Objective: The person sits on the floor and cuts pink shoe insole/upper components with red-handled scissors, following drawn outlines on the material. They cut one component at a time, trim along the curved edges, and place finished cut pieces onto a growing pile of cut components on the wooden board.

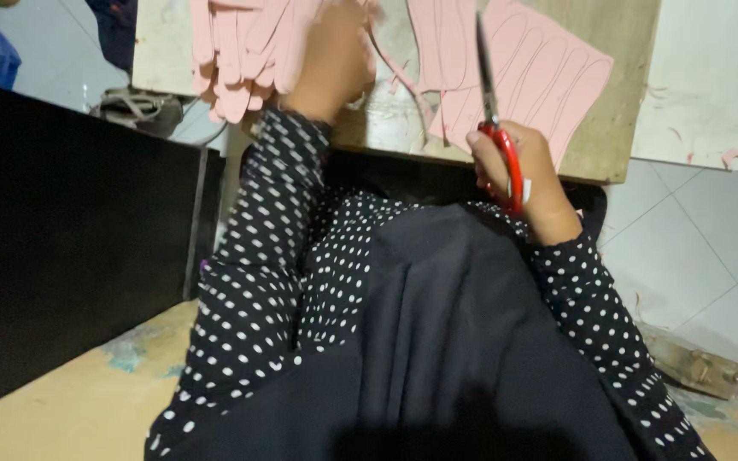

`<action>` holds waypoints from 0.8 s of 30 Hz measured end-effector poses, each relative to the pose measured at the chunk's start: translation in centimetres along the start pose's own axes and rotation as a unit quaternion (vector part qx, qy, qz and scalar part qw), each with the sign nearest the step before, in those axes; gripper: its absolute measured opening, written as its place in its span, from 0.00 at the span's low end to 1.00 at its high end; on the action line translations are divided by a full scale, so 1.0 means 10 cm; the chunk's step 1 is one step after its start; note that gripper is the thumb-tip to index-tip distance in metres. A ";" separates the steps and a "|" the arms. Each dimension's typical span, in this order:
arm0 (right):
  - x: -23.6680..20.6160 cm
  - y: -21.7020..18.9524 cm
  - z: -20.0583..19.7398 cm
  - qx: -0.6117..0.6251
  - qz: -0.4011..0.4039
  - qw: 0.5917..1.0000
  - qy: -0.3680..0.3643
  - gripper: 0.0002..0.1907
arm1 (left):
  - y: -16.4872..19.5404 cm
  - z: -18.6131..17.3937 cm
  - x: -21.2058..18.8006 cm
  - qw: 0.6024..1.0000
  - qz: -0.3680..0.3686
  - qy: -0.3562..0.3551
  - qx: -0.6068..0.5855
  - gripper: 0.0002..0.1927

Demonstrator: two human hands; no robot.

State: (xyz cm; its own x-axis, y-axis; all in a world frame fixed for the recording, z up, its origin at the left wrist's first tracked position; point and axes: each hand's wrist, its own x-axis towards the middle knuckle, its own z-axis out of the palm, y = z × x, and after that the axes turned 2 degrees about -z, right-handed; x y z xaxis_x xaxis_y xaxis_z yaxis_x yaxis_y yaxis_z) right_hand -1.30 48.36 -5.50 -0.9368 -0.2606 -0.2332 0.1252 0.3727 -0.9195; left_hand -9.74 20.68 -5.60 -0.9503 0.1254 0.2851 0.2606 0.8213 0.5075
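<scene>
While cut pink glove shapes (241, 51) pile far left under our left hand (333, 60) (pressed flat), the traced pink sheet (523, 68) lies right, uncut; our right hand (518, 175) grips red-handled scissors (497, 128).

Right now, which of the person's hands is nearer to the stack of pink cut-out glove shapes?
Left. The left hand rests against the stack of pink cut-out glove shapes; the right hand, holding red-handled scissors, is off to its right.
</scene>
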 end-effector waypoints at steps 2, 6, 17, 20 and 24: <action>0.02 0.04 0.01 -0.008 -0.014 1.000 -0.001 0.14 | 0.21 0.24 -0.11 0.994 0.089 0.038 0.040 0.19; 0.01 0.16 0.03 0.013 -0.004 1.000 0.014 0.12 | 0.35 0.66 -0.26 0.987 0.127 0.044 0.090 0.13; 0.11 0.61 0.01 0.013 -0.102 0.980 0.170 0.13 | 0.45 0.88 -0.51 0.980 0.159 0.058 -0.103 0.16; 0.11 0.61 -0.02 0.143 -0.109 0.963 0.202 0.17 | 0.62 1.02 -0.55 0.968 0.196 0.039 -0.153 0.16; 0.02 0.63 -0.22 0.240 -0.141 0.942 0.186 0.14 | 0.85 1.16 -0.51 0.949 0.254 0.014 -0.185 0.13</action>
State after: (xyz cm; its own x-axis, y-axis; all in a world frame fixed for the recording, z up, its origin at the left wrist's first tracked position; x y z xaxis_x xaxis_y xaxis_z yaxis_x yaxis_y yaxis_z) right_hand -1.38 52.63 -10.62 -0.9933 0.0750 0.0875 -0.0970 -0.1330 -0.9864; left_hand -4.62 33.48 -12.18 -0.6820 0.4351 0.5879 0.7314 0.4068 0.5474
